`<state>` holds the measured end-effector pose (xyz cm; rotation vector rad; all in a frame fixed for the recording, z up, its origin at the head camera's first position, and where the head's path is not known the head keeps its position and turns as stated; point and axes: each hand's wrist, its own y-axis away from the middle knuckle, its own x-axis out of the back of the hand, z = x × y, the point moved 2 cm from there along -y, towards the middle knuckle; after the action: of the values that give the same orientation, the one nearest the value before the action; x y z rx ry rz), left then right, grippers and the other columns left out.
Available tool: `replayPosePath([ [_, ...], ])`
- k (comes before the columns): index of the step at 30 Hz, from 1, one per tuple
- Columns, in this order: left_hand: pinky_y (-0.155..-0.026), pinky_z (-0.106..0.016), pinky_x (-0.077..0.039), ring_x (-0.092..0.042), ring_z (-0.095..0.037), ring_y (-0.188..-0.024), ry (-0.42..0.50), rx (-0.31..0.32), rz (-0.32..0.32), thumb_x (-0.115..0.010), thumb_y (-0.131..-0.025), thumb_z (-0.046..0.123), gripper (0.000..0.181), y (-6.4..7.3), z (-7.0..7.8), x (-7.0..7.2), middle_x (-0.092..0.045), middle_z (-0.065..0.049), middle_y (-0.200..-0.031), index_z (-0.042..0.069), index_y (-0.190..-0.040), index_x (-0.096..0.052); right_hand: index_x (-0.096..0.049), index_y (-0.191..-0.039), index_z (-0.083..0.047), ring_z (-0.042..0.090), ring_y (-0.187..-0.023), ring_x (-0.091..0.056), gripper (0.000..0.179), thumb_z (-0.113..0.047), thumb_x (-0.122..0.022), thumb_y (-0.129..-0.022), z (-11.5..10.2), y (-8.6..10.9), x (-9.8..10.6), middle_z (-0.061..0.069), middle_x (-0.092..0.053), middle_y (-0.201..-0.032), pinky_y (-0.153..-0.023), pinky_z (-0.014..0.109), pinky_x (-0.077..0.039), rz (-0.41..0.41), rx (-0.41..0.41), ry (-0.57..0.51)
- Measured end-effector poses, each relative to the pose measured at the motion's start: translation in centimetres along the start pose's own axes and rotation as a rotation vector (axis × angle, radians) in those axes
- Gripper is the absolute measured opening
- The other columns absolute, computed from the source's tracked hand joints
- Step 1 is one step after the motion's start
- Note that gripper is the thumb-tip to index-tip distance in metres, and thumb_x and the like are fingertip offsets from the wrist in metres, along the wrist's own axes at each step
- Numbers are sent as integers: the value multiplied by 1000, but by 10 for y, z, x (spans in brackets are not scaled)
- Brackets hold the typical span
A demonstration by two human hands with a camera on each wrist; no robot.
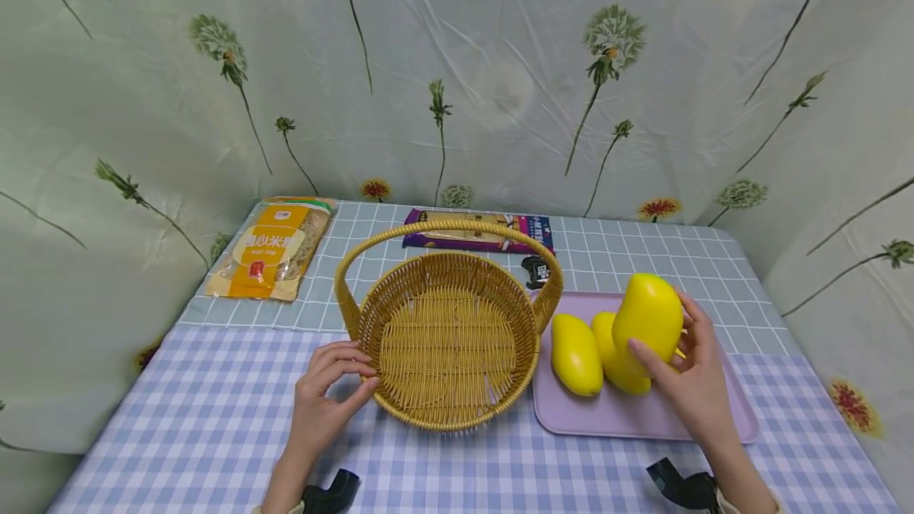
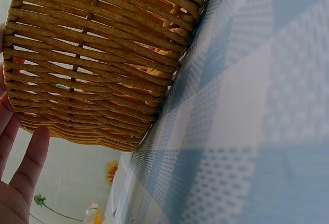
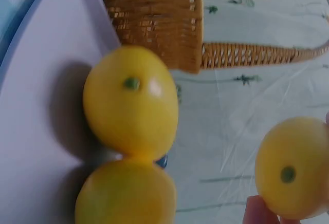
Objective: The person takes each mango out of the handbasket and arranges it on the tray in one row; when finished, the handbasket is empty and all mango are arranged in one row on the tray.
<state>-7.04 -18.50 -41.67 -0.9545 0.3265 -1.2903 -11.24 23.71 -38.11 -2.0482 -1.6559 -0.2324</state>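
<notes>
My right hand holds a yellow mango above a lilac tray, thumb on the near side and fingers round the far side. On the tray lie one mango at the left and another beside it, partly covered by the held one. In the right wrist view the held mango shows its green stem end, clear of the tray. A round wicker basket with a tall handle stands left of the tray. My left hand pinches its left rim, the thumb against the outer wall.
Behind the basket lie a purple packet and a small black item. An orange and clear food bag lies at the back left. A flowered curtain hangs behind the table, which has a checked cloth.
</notes>
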Motion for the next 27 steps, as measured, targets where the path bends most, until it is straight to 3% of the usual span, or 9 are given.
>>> replayPosePath([
  [5,-94,-28,-40,-53,-36,-96,-8,12,-4,-77,-67,-8,16,0,0,0,-64,-16,-87,1,-78,-69,-25,-150,-29,8,-95,-50,80,-13,-71,-86,13,-3,10,2,-41,-118,-78,5,-42,39,-92,37],
  [12,-94,-28,-40,-53,-33,-97,3,6,-1,-77,-68,-6,15,0,0,0,-64,-15,-88,1,-77,-69,-26,-146,-33,12,-100,-49,79,-33,-73,-83,96,-17,29,1,-41,-127,-79,4,-41,135,-150,89],
  [16,-94,-28,-40,-53,-33,-97,5,6,-1,-77,-69,-5,14,1,-1,0,-64,-14,-88,1,-78,-68,-26,-145,-36,16,-101,-46,81,-37,-75,-80,126,-26,43,0,-41,-129,-78,8,-40,187,-209,100],
  [21,-94,-28,-39,-53,-33,-98,2,6,-2,-77,-68,-7,15,1,-1,0,-64,-16,-87,0,-77,-68,-27,-144,-36,16,-100,-43,80,-38,-75,-80,137,-33,57,-1,-40,-129,-76,18,-38,223,-270,120],
  [27,-94,-28,-39,-53,-37,-96,-4,10,-6,-77,-66,-9,17,1,0,0,-64,-17,-87,1,-78,-68,-29,-145,-34,9,-97,-37,77,-36,-73,-82,120,-33,64,-1,-37,-130,-76,23,-32,244,-303,140],
])
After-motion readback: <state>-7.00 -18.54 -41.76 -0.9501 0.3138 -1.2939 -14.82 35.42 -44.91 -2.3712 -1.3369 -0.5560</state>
